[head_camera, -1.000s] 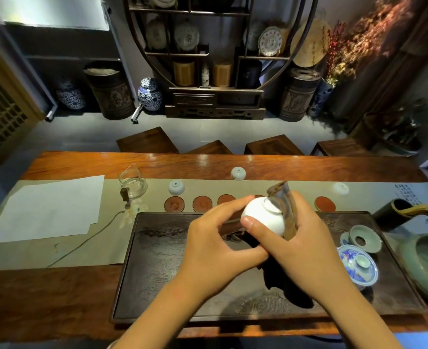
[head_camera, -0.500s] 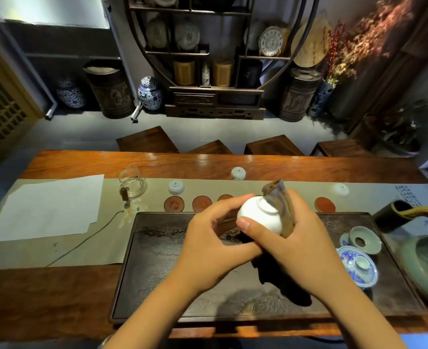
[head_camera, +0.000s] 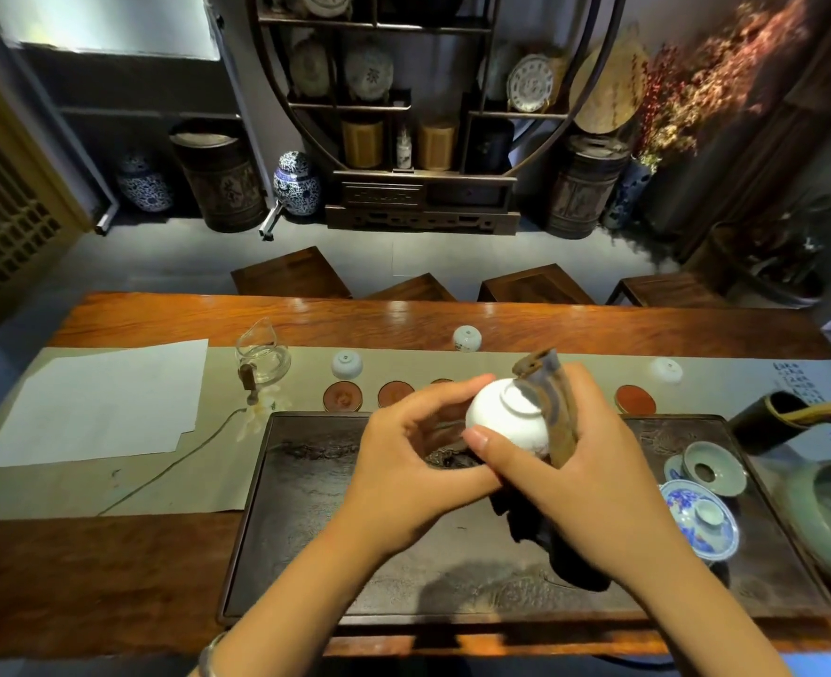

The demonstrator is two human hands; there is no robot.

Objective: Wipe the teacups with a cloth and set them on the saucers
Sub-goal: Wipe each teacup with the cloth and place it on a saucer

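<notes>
Head view: both hands [head_camera: 516, 476] round upturned teacup [head_camera: 503, 421], brown cloth [head_camera: 552, 408] against it.

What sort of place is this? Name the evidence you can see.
Probably a traditional tea room: a dark tea tray on a long wooden table, a lidded gaiwan, and a curved display shelf of ornamental plates.
</notes>
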